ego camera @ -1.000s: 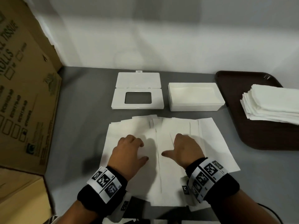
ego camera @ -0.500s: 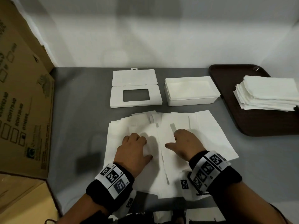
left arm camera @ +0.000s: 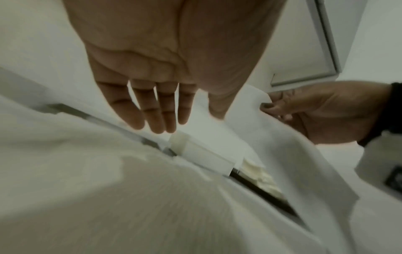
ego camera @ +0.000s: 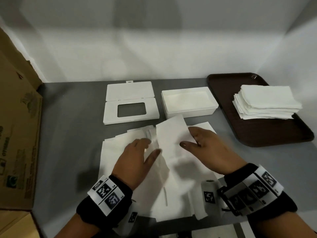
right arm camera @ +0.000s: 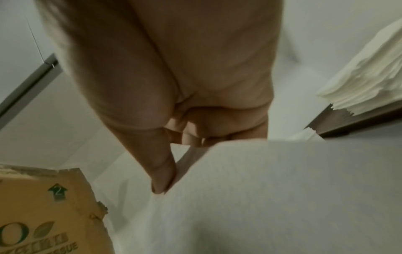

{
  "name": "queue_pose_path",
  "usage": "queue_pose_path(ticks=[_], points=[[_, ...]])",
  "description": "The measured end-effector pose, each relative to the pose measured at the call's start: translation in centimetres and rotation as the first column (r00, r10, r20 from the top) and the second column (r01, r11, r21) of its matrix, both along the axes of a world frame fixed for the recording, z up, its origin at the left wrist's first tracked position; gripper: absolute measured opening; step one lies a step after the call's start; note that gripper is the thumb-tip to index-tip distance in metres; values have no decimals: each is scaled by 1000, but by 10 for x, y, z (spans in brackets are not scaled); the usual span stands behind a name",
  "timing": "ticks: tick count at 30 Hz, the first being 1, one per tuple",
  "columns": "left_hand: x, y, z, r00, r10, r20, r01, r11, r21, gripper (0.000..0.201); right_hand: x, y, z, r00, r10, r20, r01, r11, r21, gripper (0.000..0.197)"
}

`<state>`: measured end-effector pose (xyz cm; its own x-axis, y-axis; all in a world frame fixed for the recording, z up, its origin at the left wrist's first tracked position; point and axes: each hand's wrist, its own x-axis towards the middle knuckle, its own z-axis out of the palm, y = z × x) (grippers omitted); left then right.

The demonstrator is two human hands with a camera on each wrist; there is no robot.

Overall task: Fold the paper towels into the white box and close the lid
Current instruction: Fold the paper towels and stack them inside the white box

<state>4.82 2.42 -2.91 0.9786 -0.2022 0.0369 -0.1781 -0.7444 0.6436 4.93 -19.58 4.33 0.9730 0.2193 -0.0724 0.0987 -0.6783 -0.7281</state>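
On the tabletop [ego camera: 72, 134], the lid [ego camera: 131, 105] lies left of the box [ego camera: 188, 102]; the tray [ego camera: 267, 133] at right carries a towel stack [ego camera: 265, 103]. Spread towels [ego camera: 113, 148] lie in front; a carton [ego camera: 18, 134] stands left.

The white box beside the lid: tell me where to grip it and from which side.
Grip the white box across its two long walls, coming from above, hedged: it sits upright and open beyond the paper towels. Its narrower span should fit one hand better. The lid and the brown tray flank its short ends. The right hand pinches a towel; the left hand is open.
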Motion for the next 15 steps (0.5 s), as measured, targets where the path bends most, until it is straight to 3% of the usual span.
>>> queue_pose_path(ticks=[3,9,11,13,15], points=[[13,-20,28,998,-58,-18,51,963,-266,63,5,-16,8,998,68,-6,-68,994,82,6],[39,-63,61,995,-88,-42,57,877,-477,80,20,-51,16,989,148,-16,-146,984,99,12],[50,-76,68,993,-116,-35,93,911,-403,63,28,-61,18,986,165,-16,-162,980,118,15],[61,-89,76,989,-139,-56,114,941,-320,27,39,-72,16,987,163,-3,-161,981,110,13],[73,-101,82,987,-139,-84,103,934,-343,7,52,-84,12,993,118,-4,-116,982,150,10]])
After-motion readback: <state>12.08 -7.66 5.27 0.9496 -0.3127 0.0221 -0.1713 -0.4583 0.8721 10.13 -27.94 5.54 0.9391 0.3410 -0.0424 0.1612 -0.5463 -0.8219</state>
